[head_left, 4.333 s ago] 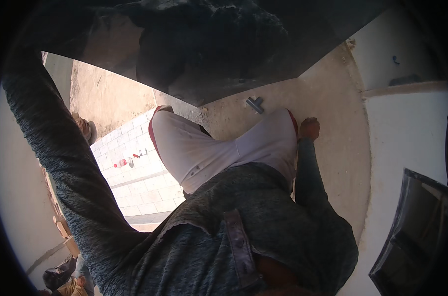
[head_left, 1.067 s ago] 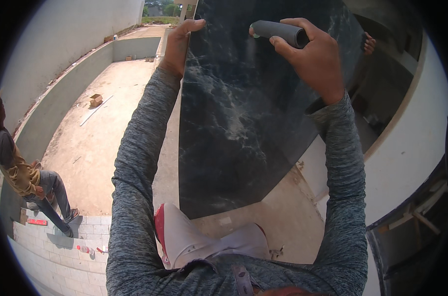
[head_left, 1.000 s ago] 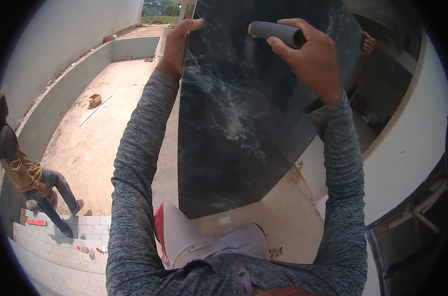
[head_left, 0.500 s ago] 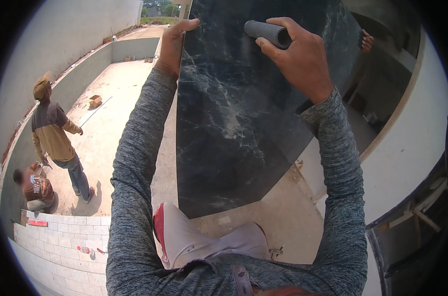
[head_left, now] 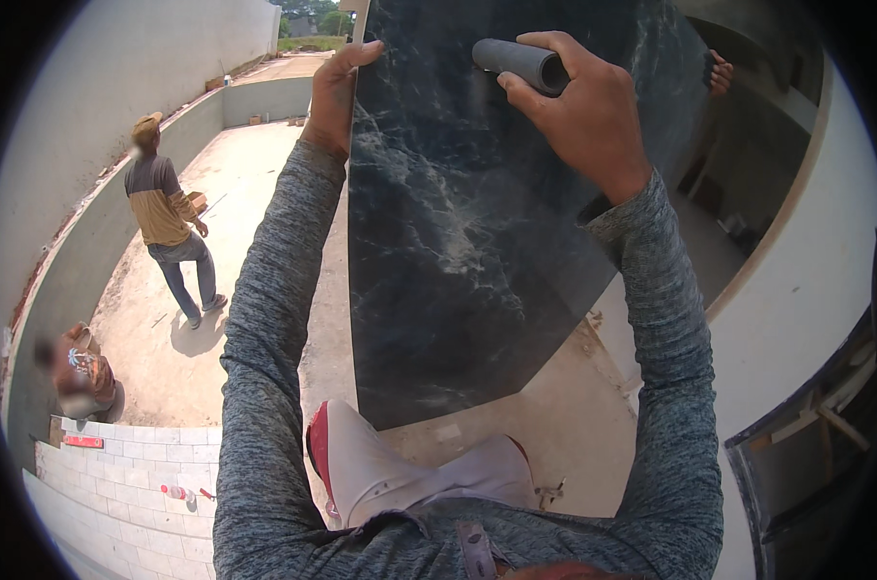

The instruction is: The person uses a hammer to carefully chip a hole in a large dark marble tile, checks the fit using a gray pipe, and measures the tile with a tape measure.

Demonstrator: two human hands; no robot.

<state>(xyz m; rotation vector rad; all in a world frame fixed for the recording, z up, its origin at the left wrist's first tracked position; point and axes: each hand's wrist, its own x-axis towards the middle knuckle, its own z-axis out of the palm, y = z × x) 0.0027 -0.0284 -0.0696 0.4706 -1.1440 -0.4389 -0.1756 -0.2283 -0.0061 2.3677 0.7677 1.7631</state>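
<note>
A large dark slab with white marble-like veins [head_left: 438, 222] stands tilted in front of me. My left hand [head_left: 337, 92] grips its left edge, thumb over the front face and fingers hidden behind. My right hand [head_left: 593, 111] is closed round a dark grey rolled sheet [head_left: 517, 66], hollow at the near end, held against or just over the upper face of the slab; I cannot tell whether it touches. Another person's hand [head_left: 719, 73] holds the slab's right edge; the rest of that person is hidden.
At left a person in a cap [head_left: 168, 213] stands on the pale floor; another person [head_left: 83, 372] crouches by the low grey wall [head_left: 119, 242]. White tiles [head_left: 158, 464] bear a red level [head_left: 84, 442] and a bottle [head_left: 175, 492]. A white wall edge [head_left: 796, 271] curves along the right.
The standing person at left has walked farther off and to the right. In my right hand the rolled sheet has shifted very slightly left. My left hand keeps its grip on the slab.
</note>
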